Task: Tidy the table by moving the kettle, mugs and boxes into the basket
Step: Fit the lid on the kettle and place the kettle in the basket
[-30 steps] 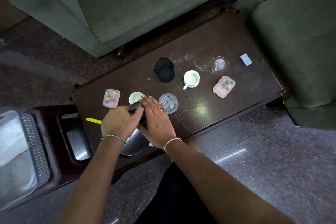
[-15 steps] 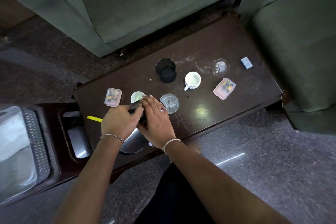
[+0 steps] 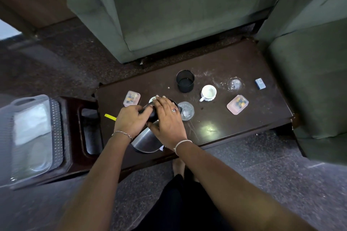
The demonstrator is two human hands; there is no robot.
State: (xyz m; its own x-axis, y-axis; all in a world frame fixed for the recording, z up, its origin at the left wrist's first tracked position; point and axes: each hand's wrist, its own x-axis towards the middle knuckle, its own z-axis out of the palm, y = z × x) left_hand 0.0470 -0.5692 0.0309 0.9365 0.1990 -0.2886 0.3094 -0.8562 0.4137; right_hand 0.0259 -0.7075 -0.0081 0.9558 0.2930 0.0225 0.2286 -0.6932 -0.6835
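Observation:
A steel kettle (image 3: 145,140) stands at the near edge of the dark table (image 3: 244,124). My left hand (image 3: 131,122) is closed around its black handle. My right hand (image 3: 167,118) lies flat over the kettle's lid. Behind my hands a white mug (image 3: 152,99) is mostly hidden. A second white mug (image 3: 208,93) stands further right. One pink box (image 3: 132,98) lies at the left, another pink box (image 3: 237,104) at the right, and a small blue box (image 3: 260,83) at the far right. The grey plastic basket (image 3: 56,127) sits on a low stand to the left.
A black mesh cup (image 3: 185,81) stands at the back of the table. A clear glass lid (image 3: 186,110) lies right of my right hand, another glass lid (image 3: 235,84) further back. A yellow strip (image 3: 110,117) lies at the left. Green sofas (image 3: 187,9) surround the table.
Both hands stay on the kettle in the same grip. The view has tilted upward, showing more of the sofa.

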